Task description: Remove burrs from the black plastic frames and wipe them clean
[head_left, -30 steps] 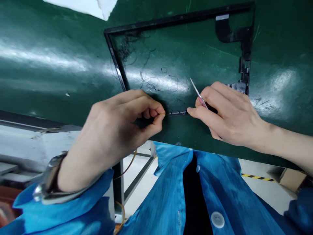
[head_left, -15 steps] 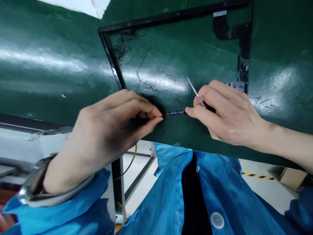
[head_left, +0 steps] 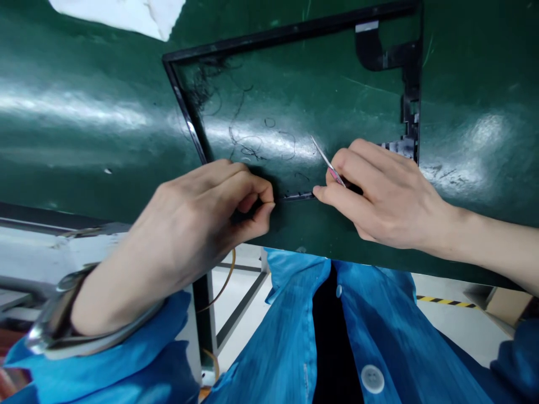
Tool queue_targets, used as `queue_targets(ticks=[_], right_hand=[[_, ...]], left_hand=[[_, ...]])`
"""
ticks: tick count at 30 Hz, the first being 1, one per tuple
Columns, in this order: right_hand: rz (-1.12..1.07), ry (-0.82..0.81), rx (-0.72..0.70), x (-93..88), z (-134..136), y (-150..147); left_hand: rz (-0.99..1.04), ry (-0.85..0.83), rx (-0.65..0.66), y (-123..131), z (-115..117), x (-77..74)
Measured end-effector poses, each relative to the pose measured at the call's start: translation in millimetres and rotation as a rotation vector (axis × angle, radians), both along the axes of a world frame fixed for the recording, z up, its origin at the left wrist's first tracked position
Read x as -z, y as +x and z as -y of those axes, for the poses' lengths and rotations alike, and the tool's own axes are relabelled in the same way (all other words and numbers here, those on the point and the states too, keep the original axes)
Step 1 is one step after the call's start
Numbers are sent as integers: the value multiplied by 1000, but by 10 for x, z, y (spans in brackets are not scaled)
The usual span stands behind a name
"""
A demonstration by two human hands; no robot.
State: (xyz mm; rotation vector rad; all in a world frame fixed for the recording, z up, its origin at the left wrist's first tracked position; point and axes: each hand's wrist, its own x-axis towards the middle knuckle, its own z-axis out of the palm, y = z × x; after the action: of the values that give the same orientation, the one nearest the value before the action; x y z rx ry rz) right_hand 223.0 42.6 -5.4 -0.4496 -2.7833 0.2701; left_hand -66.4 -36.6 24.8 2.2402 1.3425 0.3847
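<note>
Filling much of your view, the green desk (head_left: pixel 471 62) carries the black frame (head_left: pixel 295 31) flat, its near edge (head_left: pixel 297 197) close to you, probably for easy reach. Your left hand (head_left: pixel 197 207) pinches thumb and forefinger together at that edge; whether anything thin sits between them, I cannot tell. Your right hand (head_left: pixel 379 196) grips the pointed tool (head_left: pixel 323 155), tip angled away, perhaps so the thumb can steady the edge. Dark strands (head_left: pixel 251 150) lie inside the frame.
</note>
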Motion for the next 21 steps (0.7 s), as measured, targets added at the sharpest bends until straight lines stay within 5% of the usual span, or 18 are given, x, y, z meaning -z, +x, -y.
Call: queue_targets(ticks=[12,21], right_hand=[[-22,-32,10,-9,-7,-17],[-17,-13,7,-10,-2,-18]], left_hand=[[-148,100,-60,-136,212,1],[-49,58,-278,-124,360,7]])
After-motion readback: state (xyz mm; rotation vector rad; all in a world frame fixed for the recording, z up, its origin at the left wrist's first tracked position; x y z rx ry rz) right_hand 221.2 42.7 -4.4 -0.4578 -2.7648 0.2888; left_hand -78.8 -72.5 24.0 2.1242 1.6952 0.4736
